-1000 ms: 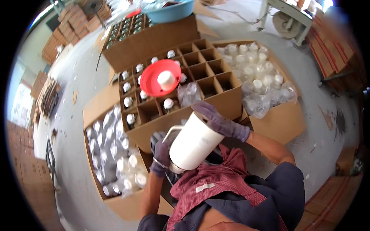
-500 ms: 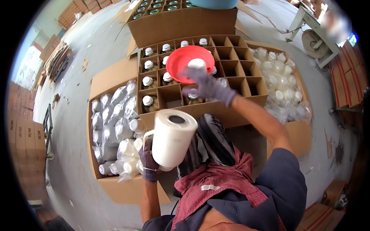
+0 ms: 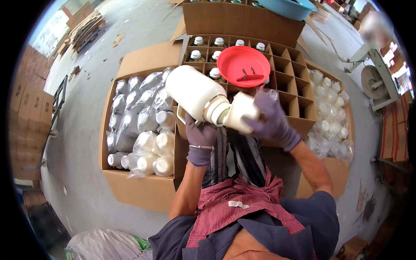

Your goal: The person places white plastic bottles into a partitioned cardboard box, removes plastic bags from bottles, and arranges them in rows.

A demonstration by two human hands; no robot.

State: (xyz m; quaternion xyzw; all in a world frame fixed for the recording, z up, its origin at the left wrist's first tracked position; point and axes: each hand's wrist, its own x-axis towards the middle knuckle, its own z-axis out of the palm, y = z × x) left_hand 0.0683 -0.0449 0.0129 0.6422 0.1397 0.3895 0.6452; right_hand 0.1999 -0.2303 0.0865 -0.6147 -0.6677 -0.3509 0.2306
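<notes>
My left hand (image 3: 200, 139), in a purple glove, grips the handle of a large white plastic jug (image 3: 191, 92) that lies tilted with its neck pointing right. My right hand (image 3: 273, 122), also gloved, holds a white cap (image 3: 242, 112) against the jug's mouth. Just behind them a red funnel (image 3: 243, 66) rests on a divided cardboard box (image 3: 293, 79) whose far-left cells hold several capped bottles (image 3: 197, 55).
An open carton (image 3: 143, 186) on my left holds several white jugs wrapped in clear plastic bags. Another carton (image 3: 333, 108) on my right holds white caps in plastic. A blue basin (image 3: 289, 8) sits on a far box. Concrete floor surrounds the boxes.
The jug has swung from upright to lying tilted in front of me. My right hand came back from the red funnel with a white cap and brought it to the jug's mouth.
</notes>
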